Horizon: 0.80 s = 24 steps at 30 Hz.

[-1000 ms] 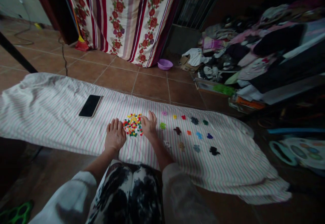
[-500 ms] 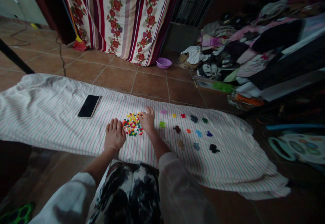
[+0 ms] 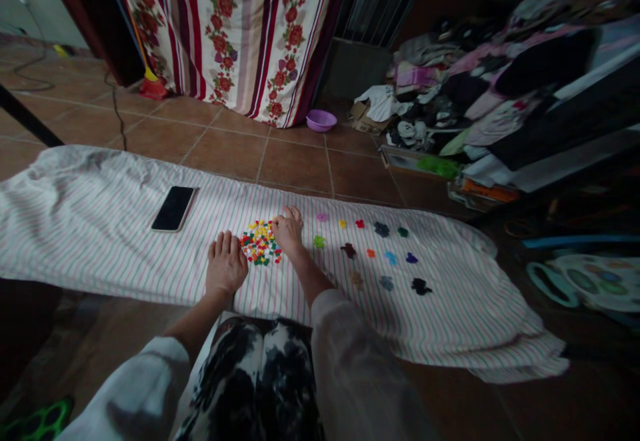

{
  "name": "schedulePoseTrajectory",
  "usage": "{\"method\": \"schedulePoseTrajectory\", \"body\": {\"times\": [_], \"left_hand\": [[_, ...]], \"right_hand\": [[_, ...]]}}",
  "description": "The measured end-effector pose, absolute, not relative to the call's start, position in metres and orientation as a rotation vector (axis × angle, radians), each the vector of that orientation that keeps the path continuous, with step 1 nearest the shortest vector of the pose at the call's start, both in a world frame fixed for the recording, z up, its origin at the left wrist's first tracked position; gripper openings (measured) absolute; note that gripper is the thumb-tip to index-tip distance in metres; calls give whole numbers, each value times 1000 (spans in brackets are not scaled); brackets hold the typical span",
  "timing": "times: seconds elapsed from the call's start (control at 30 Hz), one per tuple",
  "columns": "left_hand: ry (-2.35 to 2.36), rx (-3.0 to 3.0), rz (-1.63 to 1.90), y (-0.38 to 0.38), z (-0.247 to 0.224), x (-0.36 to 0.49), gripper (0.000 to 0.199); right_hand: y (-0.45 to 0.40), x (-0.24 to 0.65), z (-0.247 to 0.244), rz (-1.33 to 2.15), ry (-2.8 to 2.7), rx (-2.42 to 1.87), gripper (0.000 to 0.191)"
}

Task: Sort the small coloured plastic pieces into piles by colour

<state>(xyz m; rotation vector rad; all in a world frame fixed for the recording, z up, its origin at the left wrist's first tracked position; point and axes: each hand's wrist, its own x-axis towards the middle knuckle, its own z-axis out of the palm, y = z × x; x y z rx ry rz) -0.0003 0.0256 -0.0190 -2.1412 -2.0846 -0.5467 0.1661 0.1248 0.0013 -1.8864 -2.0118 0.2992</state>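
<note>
A loose pile of tiny coloured pieces (image 3: 261, 244), red, yellow, green, white and orange, lies on a striped cloth (image 3: 125, 241). My left hand (image 3: 227, 264) rests palm down on the cloth at the pile's left side, fingers stretched out. At the pile's right edge is my right hand (image 3: 289, 231), thumb and forefinger pinched together over the pieces, the other fingers lifted. Whatever is in the pinch is too small to make out. Small single-colour heaps are set out farther right, among them a lime green heap (image 3: 319, 242), a brown heap (image 3: 349, 250) and a black heap (image 3: 421, 286).
A phone (image 3: 174, 208) lies on the cloth to the left. Beyond the cloth's far edge, a purple basin (image 3: 321, 120) stands on the tiled floor before a floral curtain (image 3: 225, 34). Clothes (image 3: 480, 81) are piled at the right.
The view has shifted slightly. My right hand stays over the pile's right edge with little movement, and my left hand keeps its place beside the pile.
</note>
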Motion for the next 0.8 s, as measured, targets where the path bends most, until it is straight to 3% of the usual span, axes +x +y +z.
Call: {"method": "schedulePoseTrajectory", "body": {"times": [0.27,0.8], "left_hand": [[-2112,-2153,-563,25,-19,0,48],[-2111,-2155,-558,25,-18,0,48]], "right_hand": [[131,165,6,273,-2137,-1858,27],[112,173,8,291,-1957,-1683,10]]}}
